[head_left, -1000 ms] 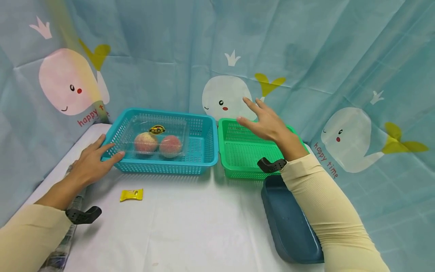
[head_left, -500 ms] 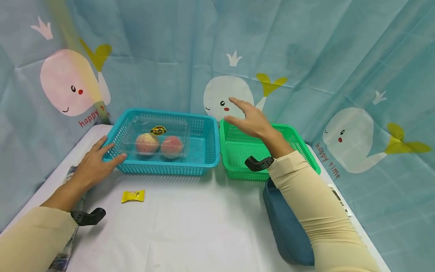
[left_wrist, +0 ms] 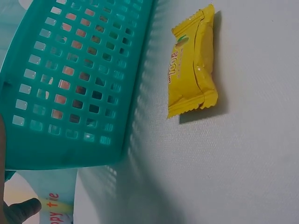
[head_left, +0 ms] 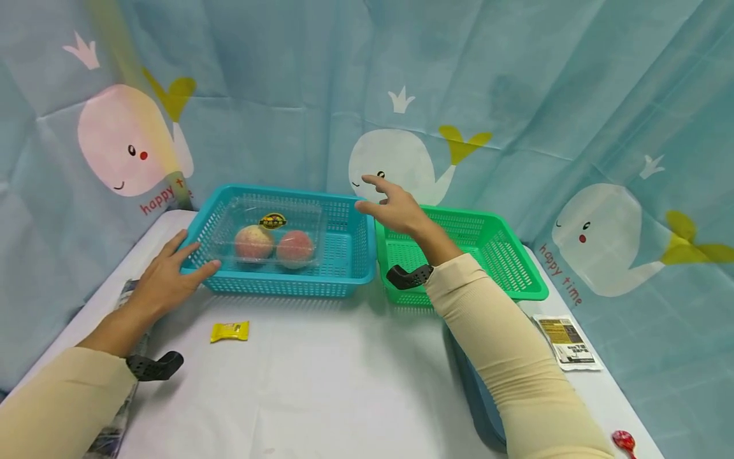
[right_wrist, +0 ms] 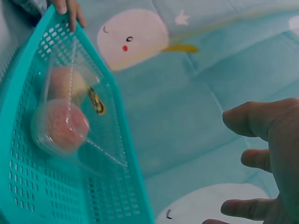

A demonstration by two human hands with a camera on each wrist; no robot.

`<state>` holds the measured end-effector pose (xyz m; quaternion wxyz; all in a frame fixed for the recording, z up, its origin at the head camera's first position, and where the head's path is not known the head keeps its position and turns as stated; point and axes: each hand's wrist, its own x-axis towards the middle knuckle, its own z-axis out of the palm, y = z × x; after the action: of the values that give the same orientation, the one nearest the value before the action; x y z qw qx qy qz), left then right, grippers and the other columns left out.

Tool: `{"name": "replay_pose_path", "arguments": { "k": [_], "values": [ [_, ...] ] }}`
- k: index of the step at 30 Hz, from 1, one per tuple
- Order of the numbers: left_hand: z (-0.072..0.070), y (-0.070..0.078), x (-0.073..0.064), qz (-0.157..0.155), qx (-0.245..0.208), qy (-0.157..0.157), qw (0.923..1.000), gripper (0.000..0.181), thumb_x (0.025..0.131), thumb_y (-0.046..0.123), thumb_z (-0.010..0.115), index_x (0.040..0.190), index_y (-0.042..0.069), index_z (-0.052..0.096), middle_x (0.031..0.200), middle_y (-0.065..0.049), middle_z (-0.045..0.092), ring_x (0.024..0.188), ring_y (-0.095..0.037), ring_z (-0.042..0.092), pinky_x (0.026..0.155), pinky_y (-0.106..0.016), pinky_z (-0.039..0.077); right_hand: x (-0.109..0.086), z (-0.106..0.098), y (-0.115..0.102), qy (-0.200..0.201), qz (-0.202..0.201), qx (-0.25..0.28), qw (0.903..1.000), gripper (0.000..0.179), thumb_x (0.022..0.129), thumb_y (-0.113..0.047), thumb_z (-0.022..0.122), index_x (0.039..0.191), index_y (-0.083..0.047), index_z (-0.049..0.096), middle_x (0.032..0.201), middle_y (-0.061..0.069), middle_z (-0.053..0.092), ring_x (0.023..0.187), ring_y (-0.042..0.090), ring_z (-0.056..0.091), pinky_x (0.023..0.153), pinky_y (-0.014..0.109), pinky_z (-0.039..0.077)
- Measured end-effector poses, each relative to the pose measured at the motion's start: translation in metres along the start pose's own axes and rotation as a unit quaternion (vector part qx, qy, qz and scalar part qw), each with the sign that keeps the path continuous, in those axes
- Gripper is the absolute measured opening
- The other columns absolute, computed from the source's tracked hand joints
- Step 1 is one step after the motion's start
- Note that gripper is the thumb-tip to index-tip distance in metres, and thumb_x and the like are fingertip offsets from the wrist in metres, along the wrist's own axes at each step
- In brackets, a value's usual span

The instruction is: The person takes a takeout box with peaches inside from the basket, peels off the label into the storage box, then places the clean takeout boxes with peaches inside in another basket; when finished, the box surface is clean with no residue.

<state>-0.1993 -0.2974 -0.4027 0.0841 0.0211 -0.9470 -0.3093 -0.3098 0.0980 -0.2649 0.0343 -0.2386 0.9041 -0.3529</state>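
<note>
A blue plastic basket (head_left: 287, 285) stands at the left back of the table, holding a clear plastic box (head_left: 241, 213) with two peaches (head_left: 295, 248) inside. My left hand (head_left: 164, 280) lies at the basket's left corner, fingers and thumb spread over its rim. Above the basket's right end, near the green basket (head_left: 507, 245), my right hand (head_left: 395, 209) hovers with fingers extended and nothing held. The right wrist view shows the right hand (right_wrist: 275, 154) apart from the blue basket. Beside the blue basket in the left wrist view lies a small yellow-wrapped packet (left_wrist: 191, 70).
A dark blue tray (head_left: 478, 395) is partly hidden under my right forearm. Farther right lie a printed packet (head_left: 564, 341) and a red-wrapped lollipop (head_left: 623, 440). A printed plastic packet (head_left: 109, 433) sits along the left edge, and a whale-patterned curtain (head_left: 298, 127) hangs behind.
My right hand has moved left from over the green basket toward the blue basket's right end. The view has shifted slightly. My left hand stays at the blue basket's corner.
</note>
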Motion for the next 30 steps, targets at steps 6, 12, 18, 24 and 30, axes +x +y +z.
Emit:
{"name": "replay_pose_path", "arguments": {
  "k": [6, 12, 18, 24, 30],
  "values": [
    [-0.001, 0.0, 0.0, -0.001, 0.002, -0.001, 1.0, 0.086, 0.095, 0.057, 0.049, 0.15, -0.004, 0.022, 0.159, -0.019, -0.004, 0.137, -0.053, 0.002, 0.097, -0.076, 0.012, 0.014, 0.018, 0.003, -0.014, 0.036, 0.053, 0.9979, 0.063, 0.094, -0.044, 0.06, 0.15, -0.031, 0.035, 0.149, 0.01, 0.034, 0.131, 0.028, 0.04, 0.089, 0.048, 0.049],
    [0.0, 0.0, 0.002, -0.001, 0.006, -0.008, 1.0, 0.087, 0.094, 0.058, 0.048, 0.15, -0.003, 0.02, 0.159, -0.017, -0.007, 0.138, -0.053, 0.0, 0.097, -0.076, 0.012, 0.023, 0.035, 0.006, -0.024, 0.078, 0.118, 0.9896, 0.061, 0.094, -0.039, 0.062, 0.149, -0.031, 0.037, 0.149, 0.011, 0.036, 0.124, 0.028, 0.047, 0.079, 0.047, 0.054],
    [0.0, 0.001, 0.001, 0.002, 0.008, -0.002, 1.0, 0.086, 0.095, 0.057, 0.049, 0.15, -0.003, 0.022, 0.159, -0.018, -0.005, 0.137, -0.053, 0.001, 0.097, -0.077, 0.012, 0.028, 0.053, 0.002, -0.037, 0.095, 0.138, 0.9851, 0.06, 0.094, -0.038, 0.062, 0.149, -0.028, 0.038, 0.146, 0.014, 0.039, 0.124, 0.029, 0.047, 0.082, 0.05, 0.053],
    [0.0, 0.001, 0.001, 0.004, 0.008, -0.002, 1.0, 0.085, 0.095, 0.056, 0.049, 0.15, -0.004, 0.022, 0.159, -0.018, -0.006, 0.138, -0.052, 0.001, 0.097, -0.076, 0.012, 0.036, 0.071, 0.001, -0.049, 0.128, 0.167, 0.9765, 0.061, 0.094, -0.039, 0.063, 0.148, -0.026, 0.039, 0.148, 0.008, 0.037, 0.124, 0.029, 0.046, 0.079, 0.049, 0.055],
    [0.001, 0.002, 0.001, -0.001, 0.006, -0.002, 1.0, 0.085, 0.095, 0.056, 0.049, 0.15, -0.003, 0.022, 0.159, -0.017, -0.006, 0.138, -0.052, 0.002, 0.097, -0.076, 0.013, 0.044, 0.089, 0.001, -0.051, 0.15, 0.195, 0.9679, 0.065, 0.092, -0.038, 0.065, 0.149, -0.024, 0.038, 0.15, 0.006, 0.034, 0.124, 0.033, 0.045, 0.074, 0.052, 0.055]
  ]
}}
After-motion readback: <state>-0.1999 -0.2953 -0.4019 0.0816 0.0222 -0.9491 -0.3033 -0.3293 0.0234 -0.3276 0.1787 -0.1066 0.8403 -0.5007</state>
